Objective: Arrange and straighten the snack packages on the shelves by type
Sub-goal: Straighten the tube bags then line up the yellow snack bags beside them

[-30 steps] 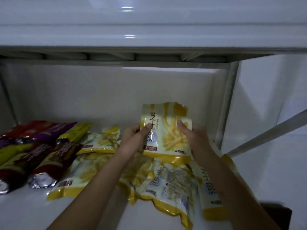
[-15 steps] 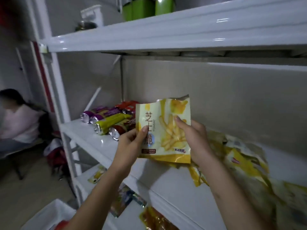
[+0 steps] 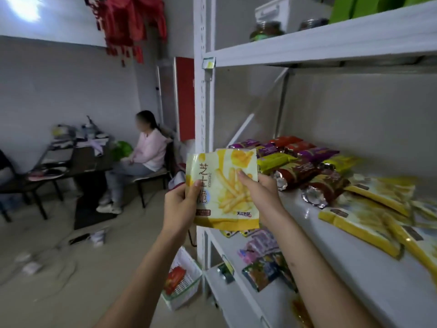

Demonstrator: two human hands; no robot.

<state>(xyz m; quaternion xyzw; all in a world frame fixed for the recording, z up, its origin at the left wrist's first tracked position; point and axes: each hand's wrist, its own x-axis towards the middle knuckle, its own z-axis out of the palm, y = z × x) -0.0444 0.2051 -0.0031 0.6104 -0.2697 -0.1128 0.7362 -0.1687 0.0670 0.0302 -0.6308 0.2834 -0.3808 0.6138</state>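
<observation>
The white shelf unit (image 3: 354,268) fills your view from 12 round to 5 o'clock. On its middle board, at 3 o'clock, yellow fry bags (image 3: 378,209) lie flat and overlapping. Just beyond them, at about 2 o'clock, red, purple and green foil packs (image 3: 305,162) lie side by side, their crimped ends towards you. On the board below, at 5 o'clock, small mixed packets (image 3: 262,263) are scattered loosely. Jars (image 3: 267,30) stand on the top board at 1 o'clock.

At 9 o'clock a person in a pink top (image 3: 146,150) sits on a chair beside a cluttered dark table (image 3: 71,159). A white basket (image 3: 184,280) stands on the floor at 6 o'clock, at the foot of the unit.

You hold one fry bag (image 3: 224,188) upright at the centre, off the shelf, in front of the unit's corner post, printed face towards you. Your left hand (image 3: 179,207) grips its left edge, thumb pressed on the front. Your right hand (image 3: 260,192) grips its right edge, thumb on the pictured fries, the other fingers hidden behind the bag.
</observation>
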